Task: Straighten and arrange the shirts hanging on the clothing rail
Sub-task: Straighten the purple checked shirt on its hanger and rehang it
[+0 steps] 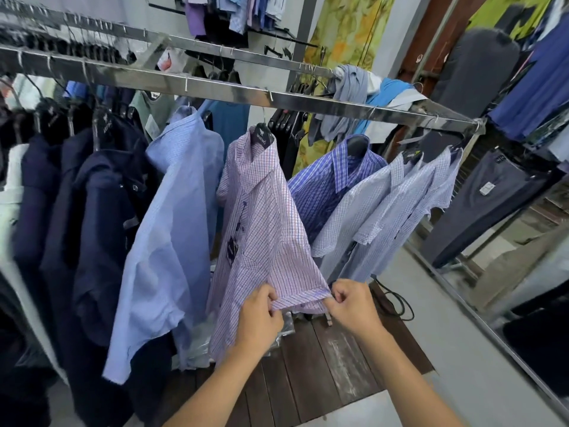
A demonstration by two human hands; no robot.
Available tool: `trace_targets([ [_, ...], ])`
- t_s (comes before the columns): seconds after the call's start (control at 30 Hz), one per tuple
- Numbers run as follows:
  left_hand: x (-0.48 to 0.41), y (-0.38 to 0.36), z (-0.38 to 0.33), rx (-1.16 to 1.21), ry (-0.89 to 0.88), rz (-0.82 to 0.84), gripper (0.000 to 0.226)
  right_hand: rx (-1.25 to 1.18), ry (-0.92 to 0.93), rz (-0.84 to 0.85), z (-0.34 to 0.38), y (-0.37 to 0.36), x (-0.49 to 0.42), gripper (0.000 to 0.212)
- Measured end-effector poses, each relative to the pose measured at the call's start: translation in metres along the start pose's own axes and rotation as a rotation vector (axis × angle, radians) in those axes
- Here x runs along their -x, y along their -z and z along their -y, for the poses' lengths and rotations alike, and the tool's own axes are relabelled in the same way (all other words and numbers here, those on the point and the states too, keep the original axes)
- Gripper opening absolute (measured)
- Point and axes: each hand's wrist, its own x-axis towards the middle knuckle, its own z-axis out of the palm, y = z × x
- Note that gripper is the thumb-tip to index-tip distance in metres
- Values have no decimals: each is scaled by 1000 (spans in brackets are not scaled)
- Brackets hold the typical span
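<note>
Rail [277, 98]: steel bar across the upper frame, hung with hangers.
On it, left to right: navy shirts [92, 195], pale blue shirt [172, 226], lilac checked shirt [261, 217] at centre, blue plaid shirt [326, 186].
Left hand [260, 315]: pinches the lilac checked shirt's sleeve hem, lower centre.
Right hand [354, 303]: pinches the hem's other end.

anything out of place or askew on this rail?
Yes. A heap of grey and blue clothes lies slung over the rail near its right end, not on hangers like the rest. The lilac checked shirt hangs slanted while the left hand and right hand pinch its sleeve hem.
</note>
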Motion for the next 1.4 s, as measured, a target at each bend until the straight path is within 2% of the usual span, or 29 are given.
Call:
trace_targets([
  [0.07, 1, -1, -2, -24, -18, 5, 24, 27, -20, -24, -1, -9, 7, 52],
  [0.17, 1, -2, -1, -42, -44, 11, 19, 36, -108, -8, -1, -15, 16, 35],
  [0.23, 3, -4, 4, -32, -59, 11, 24, 63, -103, 44, -1, -17, 19, 28],
  [0.37, 8, -8, 9, 6, -84, 0, 33, 82, -156, 78, -6, -17, 20, 27],
  [0.6, 0, -7, 9, 88, -47, 38, 33, 23, -180, 2, -15, -22, 32, 29],
  [0.73, -1, -6, 5, 34, -134, 135, 32, 117, -94, 73, -16, -21, 29, 29],
  [0.8, -2, -8, 5, -29, -183, 153, 24, 141, -63, 119, -17, -19, 26, 31],
  [0.87, -1, -8, 6, -78, -161, 166, 22, 123, -34, 129, -21, -17, 24, 35],
  [1.0, 2, -5, 8, -83, -99, 128, 38, 44, 41, 117, -24, -10, 21, 32],
  [1.07, 0, -1, 10, -77, -79, 100, 36, -19, 45, 79, -20, -6, 21, 30],
  [1.17, -5, 0, 11, -153, -128, 90, 6, -148, -46, 23, -13, -3, 22, 20],
  [1.23, -7, -4, 13, -140, -141, 73, 11, -174, -127, 21, -11, -4, 21, 16],
  [1.4, -6, -10, 12, -80, -92, 12, 20, -154, -289, 105, -15, -8, 20, 28],
])
